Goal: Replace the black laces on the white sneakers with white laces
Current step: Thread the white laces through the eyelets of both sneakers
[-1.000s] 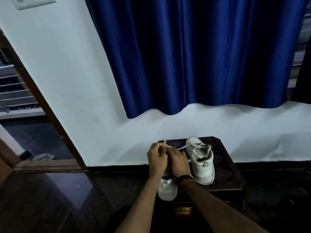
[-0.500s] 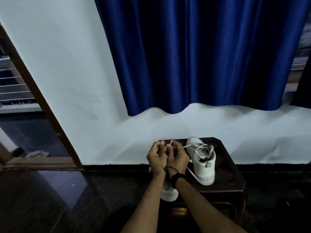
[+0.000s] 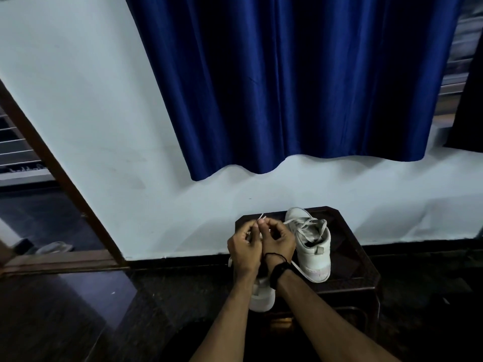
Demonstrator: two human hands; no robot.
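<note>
Two white sneakers stand on a dark stool [image 3: 350, 246]. The right sneaker [image 3: 313, 250] is laced with a white lace [image 3: 305, 224], and a loose end trails past its heel. The left sneaker [image 3: 261, 296] is mostly hidden under my hands; only its heel shows. My left hand [image 3: 244, 249] and my right hand [image 3: 278, 244] are raised together above the left sneaker. Both pinch the tip of a white lace [image 3: 260, 218] that sticks up between the fingertips. No black lace can be made out.
A blue curtain [image 3: 300, 87] hangs on the white wall behind the stool. A wooden door frame [image 3: 60, 178] stands at the left, with a pale shoe [image 3: 53, 247] on the floor beyond it. Dark glossy floor lies around the stool.
My hands have lifted slightly and the fingers have opened up around the lace tip. The camera has shifted a little to the left.
</note>
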